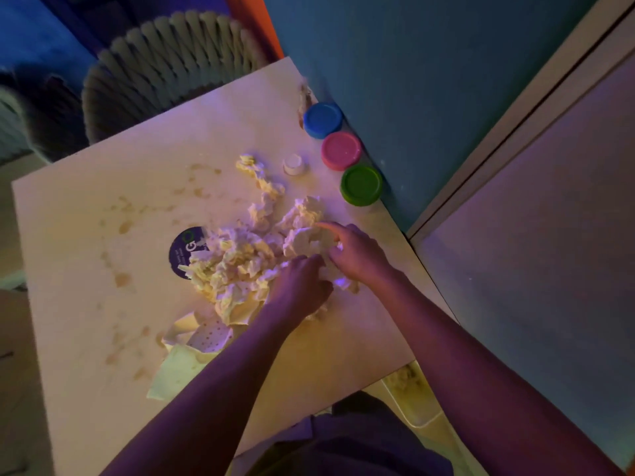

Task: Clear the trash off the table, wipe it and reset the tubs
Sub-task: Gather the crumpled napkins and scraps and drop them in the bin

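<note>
Item: heap of crumpled pale paper trash (247, 255), lying mid-worktop, directly under and ahead of both hands. It is sitting bunched together, likely so it can be lifted in one load.

Left grip: the left hand (300, 286) is pressing down on the near edge of the heap, fingers curled into the paper and gathering it. Right grip: the right hand (355, 254) is lying just beside the left, forefinger stretched out over a wad, the other fingers curled on paper; it appears to be raking the far pieces inward.

Item: square light worktop (103, 389), bearing brownish smears left of the grips; wiping is not yet begun, by the look of it.

Item: round dark printed lid (182, 252), half buried at the heap's far-left side.

Item: flat dotted paper wrapper (206, 338), lying left of the left forearm.

Item: small white cup, upturned (294, 164), beyond the heap.

Items: three tubs, blue-lidded (323, 119), pink-lidded (341, 150), green-lidded (361, 184), standing in a touching row at the wall edge beyond the right grip, presumably kept clear of the mess.

Item: pale bin (417, 396) below the worktop's near corner, beneath the right forearm, probably the trash's destination.
</note>
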### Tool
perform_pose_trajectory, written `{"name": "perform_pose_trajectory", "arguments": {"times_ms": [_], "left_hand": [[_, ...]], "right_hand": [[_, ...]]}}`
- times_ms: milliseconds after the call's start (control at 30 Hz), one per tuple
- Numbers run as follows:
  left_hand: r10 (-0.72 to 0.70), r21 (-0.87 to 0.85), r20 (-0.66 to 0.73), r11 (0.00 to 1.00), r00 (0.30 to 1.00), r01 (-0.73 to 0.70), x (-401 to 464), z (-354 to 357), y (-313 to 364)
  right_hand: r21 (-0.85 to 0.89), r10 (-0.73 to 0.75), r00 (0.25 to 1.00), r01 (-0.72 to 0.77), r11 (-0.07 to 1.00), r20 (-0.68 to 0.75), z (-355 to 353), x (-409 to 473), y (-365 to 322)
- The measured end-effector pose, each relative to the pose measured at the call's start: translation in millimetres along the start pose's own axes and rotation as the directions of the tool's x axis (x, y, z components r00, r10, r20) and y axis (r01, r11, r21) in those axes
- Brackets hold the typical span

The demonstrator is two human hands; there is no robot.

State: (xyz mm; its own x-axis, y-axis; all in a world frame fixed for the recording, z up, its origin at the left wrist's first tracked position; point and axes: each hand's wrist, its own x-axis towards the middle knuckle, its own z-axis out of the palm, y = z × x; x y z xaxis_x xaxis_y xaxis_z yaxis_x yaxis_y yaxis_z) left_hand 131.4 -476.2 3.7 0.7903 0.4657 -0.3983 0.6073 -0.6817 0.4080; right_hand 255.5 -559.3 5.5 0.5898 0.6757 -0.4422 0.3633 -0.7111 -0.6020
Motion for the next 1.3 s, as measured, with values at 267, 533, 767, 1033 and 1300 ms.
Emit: {"name": "perform_pose_trajectory", "arguments": {"times_ms": [267,533,767,1033,1300], "left_hand": [[-0.230,-0.290,-0.184,0.942,0.956,0.171,-16,-57,-28],[-0.318,-0.359,-0.196,0.903,0.927,0.234,-1,-80,-45],[-0.293,-0.280,-0.204,0.932,0.934,0.232,30,-83,-35],[-0.078,-0.068,0.013,0.995,0.997,0.078,56,-61,-18],[0.020,0.298,0.044,0.954,0.999,-0.032,64,-19,0]], "right_hand": [[-0.281,-0.076,0.985,0.117,0.952,0.152,27,28,-37],[-0.249,-0.084,0.993,0.103,0.963,0.087,34,32,-40],[0.061,-0.024,0.998,0.028,0.998,-0.061,22,25,-22],[0.449,0.276,0.954,-0.198,0.871,-0.116,1,10,13],[0.582,0.399,0.917,-0.309,0.753,-0.029,7,-4,33]]}}
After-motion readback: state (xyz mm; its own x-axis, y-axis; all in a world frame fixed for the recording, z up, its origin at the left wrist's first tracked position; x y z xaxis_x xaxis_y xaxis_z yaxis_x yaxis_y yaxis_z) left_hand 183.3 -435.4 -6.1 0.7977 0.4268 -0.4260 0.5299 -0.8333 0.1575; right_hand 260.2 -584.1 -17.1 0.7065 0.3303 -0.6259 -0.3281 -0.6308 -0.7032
